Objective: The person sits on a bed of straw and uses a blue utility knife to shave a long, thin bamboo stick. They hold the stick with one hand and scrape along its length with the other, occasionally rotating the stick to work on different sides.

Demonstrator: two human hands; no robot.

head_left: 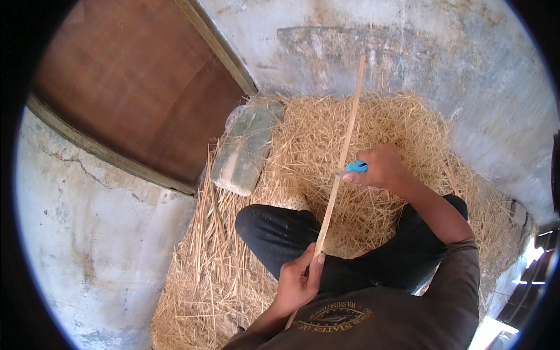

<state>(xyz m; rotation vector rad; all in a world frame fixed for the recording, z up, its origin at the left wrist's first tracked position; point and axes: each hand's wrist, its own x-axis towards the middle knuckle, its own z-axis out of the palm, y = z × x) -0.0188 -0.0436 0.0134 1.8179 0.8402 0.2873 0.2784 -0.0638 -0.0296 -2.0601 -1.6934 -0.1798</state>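
Note:
A long, thin, pale bamboo strip [352, 116] runs from beside my waist up and away toward the wall. My left hand [296, 283] is closed round its near part, the thumb lying along it. In my right hand [383, 166] is a small blue-handled knife [357, 167], gripped in the fist. The knife's short blade touches the strip about midway along, or lies just against it; I cannot tell if it is cutting in. The strip's near end passes behind my left hand and shows again by my shirt.
Loose straw-like shavings [361, 125] cover the ground round my crossed legs [274, 233]. To the left lie a greyish stone block [248, 146] and several cut strips [213, 230]. A stained wall [431, 64] rises behind, with a brown door panel [146, 81] at the upper left.

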